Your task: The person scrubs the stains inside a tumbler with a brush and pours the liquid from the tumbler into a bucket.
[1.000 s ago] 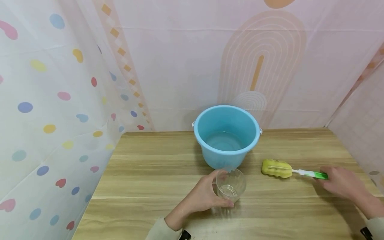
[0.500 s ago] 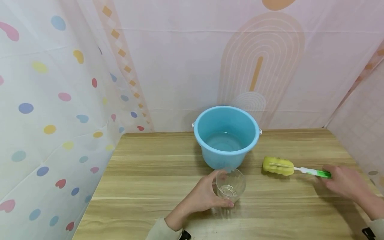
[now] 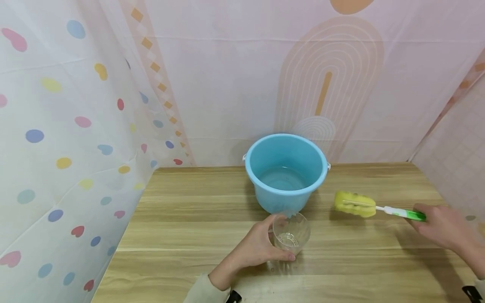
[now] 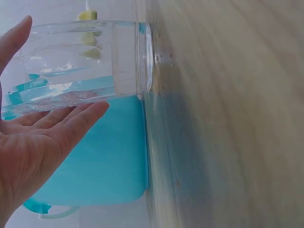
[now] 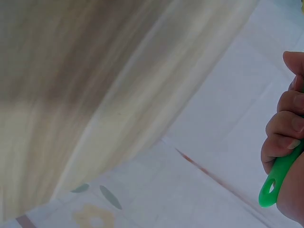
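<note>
My left hand (image 3: 257, 244) holds a clear glass cup (image 3: 297, 229) that stands upright on the table, thumb on the near side and fingers on the far side. In the left wrist view the fingers (image 4: 71, 126) lie along the wall of the glass, and its base meets the wood. Off to the right, my right hand (image 3: 441, 225) grips the green end of a sponge cup brush (image 3: 395, 211). Its yellow sponge head (image 3: 354, 204) points left, raised over the table with a shadow below. The right wrist view shows fingers curled round the green handle (image 5: 280, 178).
A light blue bucket (image 3: 288, 202) with water in its bottom stands right behind the glass, near the table's back edge. Wood-patterned table (image 3: 182, 219) stretches to both sides. Patterned curtains (image 3: 227, 84) hang along the back and sides.
The right hand has lifted the sponge brush off the table and shifted it slightly right and away. The left hand and the glass have stayed in place.
</note>
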The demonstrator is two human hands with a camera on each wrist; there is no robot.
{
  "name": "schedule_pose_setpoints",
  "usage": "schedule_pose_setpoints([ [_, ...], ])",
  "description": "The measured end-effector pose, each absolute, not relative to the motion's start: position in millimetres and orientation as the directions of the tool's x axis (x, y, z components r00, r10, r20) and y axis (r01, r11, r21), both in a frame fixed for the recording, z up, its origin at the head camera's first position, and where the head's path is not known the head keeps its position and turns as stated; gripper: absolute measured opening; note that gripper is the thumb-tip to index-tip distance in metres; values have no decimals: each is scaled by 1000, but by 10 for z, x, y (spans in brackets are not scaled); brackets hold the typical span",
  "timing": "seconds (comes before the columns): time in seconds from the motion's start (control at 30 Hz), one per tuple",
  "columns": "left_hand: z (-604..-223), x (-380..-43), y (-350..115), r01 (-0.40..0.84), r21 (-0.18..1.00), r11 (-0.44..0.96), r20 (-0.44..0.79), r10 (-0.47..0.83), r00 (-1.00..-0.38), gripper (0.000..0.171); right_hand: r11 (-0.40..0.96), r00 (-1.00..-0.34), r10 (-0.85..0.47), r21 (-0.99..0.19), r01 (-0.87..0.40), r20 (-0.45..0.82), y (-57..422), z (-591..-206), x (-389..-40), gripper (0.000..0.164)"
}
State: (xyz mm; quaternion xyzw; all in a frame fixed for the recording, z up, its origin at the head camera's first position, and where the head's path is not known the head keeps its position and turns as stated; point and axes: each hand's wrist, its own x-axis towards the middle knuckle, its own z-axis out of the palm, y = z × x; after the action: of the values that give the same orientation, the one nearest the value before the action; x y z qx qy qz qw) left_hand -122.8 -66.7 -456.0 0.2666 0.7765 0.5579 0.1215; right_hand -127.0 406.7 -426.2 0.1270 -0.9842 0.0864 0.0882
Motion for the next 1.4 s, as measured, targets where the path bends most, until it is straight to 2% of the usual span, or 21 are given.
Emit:
schedule_pose_setpoints([
  [0.17, -4564, -1232, -665, 279, 930, 238, 107, 551, -827, 95, 951, -933, -245, -120, -283, 263, 4043, -4180, -1243, 36],
  [0.47, -4556, -1222, -672, 279, 928, 247, 103, 550, -829, 96, 952, -925, -239, -117, -283, 295, 3982, -4014, -1217, 26],
  [0.73, -4553, -1217, -671, 292, 927, 236, 114, 563, -818, 97, 923, -858, -273, -134, -362, 435, 3949, -3905, -1195, 30],
  [1.03, -4550, -1216, -685, 269, 928, 256, 93, 541, -836, 96, 923, -861, -264, -147, -357, 435, 3806, -3742, -1203, 34],
  [1.4, -4532, -1212, -678, 272, 935, 229, 100, 564, -820, 97, 901, -818, -319, -115, -419, 479, 3681, -3632, -1220, 35],
])
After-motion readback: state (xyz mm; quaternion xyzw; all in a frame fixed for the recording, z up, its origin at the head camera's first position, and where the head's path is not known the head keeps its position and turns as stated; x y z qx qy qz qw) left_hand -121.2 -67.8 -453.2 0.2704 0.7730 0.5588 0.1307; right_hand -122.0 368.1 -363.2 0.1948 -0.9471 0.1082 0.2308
